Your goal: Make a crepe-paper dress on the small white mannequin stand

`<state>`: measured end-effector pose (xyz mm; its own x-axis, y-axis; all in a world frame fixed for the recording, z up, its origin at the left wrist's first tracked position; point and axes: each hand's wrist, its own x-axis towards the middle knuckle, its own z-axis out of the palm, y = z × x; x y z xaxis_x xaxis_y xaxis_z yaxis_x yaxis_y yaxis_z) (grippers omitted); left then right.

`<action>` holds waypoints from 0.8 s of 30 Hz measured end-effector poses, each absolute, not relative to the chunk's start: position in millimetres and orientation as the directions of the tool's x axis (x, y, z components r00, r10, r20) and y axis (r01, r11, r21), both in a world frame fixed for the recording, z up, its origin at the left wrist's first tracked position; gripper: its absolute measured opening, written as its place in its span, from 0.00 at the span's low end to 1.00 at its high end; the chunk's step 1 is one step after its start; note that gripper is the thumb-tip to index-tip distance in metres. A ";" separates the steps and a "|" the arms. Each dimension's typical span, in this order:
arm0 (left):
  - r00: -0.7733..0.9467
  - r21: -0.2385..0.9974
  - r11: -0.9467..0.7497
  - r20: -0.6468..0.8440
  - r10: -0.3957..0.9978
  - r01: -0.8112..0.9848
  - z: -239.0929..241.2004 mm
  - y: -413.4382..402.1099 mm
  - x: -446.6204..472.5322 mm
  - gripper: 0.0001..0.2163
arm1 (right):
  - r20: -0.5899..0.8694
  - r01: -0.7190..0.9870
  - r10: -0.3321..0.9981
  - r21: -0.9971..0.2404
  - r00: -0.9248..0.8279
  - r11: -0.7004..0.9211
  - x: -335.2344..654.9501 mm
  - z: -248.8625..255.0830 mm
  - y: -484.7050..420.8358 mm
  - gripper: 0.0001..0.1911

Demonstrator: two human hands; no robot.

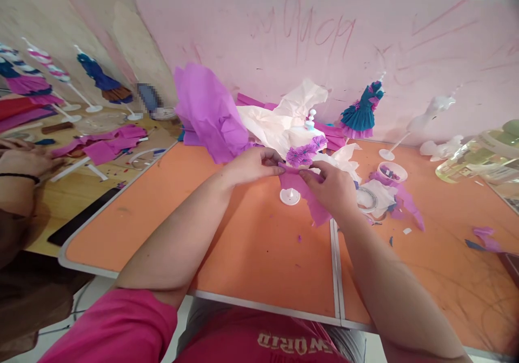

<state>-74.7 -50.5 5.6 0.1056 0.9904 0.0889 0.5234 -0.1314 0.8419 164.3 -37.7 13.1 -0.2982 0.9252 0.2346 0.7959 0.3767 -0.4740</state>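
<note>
In front of me on the orange table (243,244) stands a small white mannequin (310,122) on a round white base (290,196). Purple paper flowers (302,154) cover its upper body. A strip of purple crepe paper (298,182) hangs across its waist. My left hand (255,165) pinches the strip's left end, fingers curled. On the other side my right hand (330,184) grips it between thumb and fingers, close to the flowers. The mannequin's lower part is mostly hidden behind the paper.
Large purple crepe paper (211,114) and cream paper (284,109) lie behind. A mannequin in a teal dress (363,109), a bare mannequin (430,114), a small tub (392,172), a tape roll (367,199) and a large bottle (482,154) stand rightward. Another person's hand (24,160) rests at left.
</note>
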 end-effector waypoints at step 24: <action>0.055 0.970 -0.160 0.172 0.983 -0.184 -36.0 -33.4 -45.9 0.21 | 0.302 0.781 0.909 -0.476 -0.287 0.405 166.1 14.0 -37.1 0.19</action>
<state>-45.9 -33.4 -36.0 0.0553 0.9835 0.1724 -0.1837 -0.1596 0.9699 166.1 -37.1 14.0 -0.2872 0.9091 0.3017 0.7811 0.4046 -0.4756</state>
